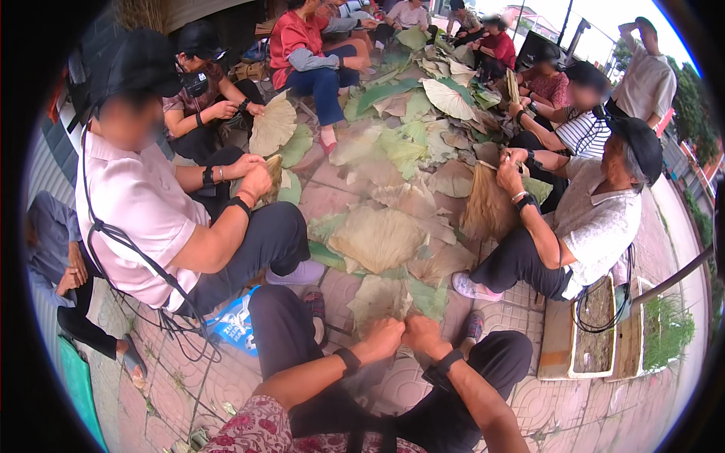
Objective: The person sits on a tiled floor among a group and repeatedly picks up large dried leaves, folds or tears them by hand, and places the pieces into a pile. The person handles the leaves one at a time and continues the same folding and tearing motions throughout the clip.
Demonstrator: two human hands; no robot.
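My left hand (pixel 383 341) and my right hand (pixel 424 337) are close together between my knees, both closed with the fingers pinched in. They grip the near edge of a pale, dried lotus leaf (pixel 380 296), which spreads out just beyond my knuckles. My own fingers cover the exact spot where they hold it. Past this leaf, a broad tan dried leaf (pixel 379 235) lies on top of the others. A greener leaf (pixel 428 297) is beside mine, to the right.
A long heap of lotus leaves (pixel 453 98) runs away across the paving. Co-workers sit along both sides; one at the right holds a folded brown leaf (pixel 487 202). Planter boxes (pixel 593 332) stand at the right. A blue printed bag (pixel 236 323) and black cables (pixel 170 325) lie left.
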